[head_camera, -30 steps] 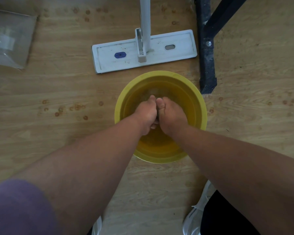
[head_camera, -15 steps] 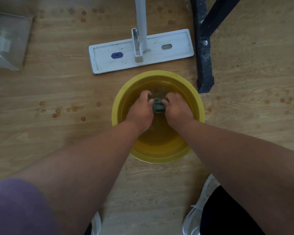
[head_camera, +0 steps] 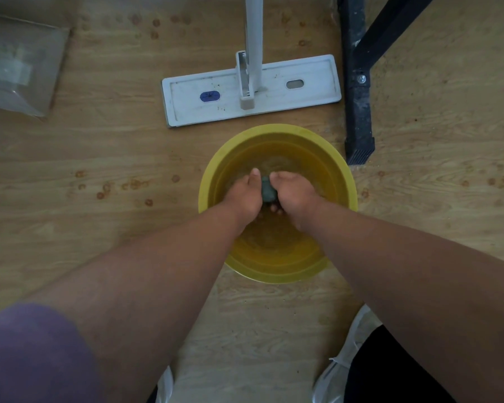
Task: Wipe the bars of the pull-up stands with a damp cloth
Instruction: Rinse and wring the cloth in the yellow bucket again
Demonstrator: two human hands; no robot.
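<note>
Wooden floor (head_camera: pixel 99 146) carries our yellow basin (head_camera: pixel 350 181); our left hand (head_camera: pixel 242 194) and right hand (head_camera: pixel 296 193) grip the cloth (head_camera: pixel 267 191), wringing; bars remain unwiped.

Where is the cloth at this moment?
In the head view, the cloth is bunched between the left hand and right hand, both gripping it over the yellow basin, just below the white mop head.

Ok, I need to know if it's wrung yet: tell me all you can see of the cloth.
The cloth is a small dark grey-green wad, bunched tight. The left hand and right hand grip it from either side, over the yellow basin. Only a short lump shows between them; its wetness cannot be judged.
</note>
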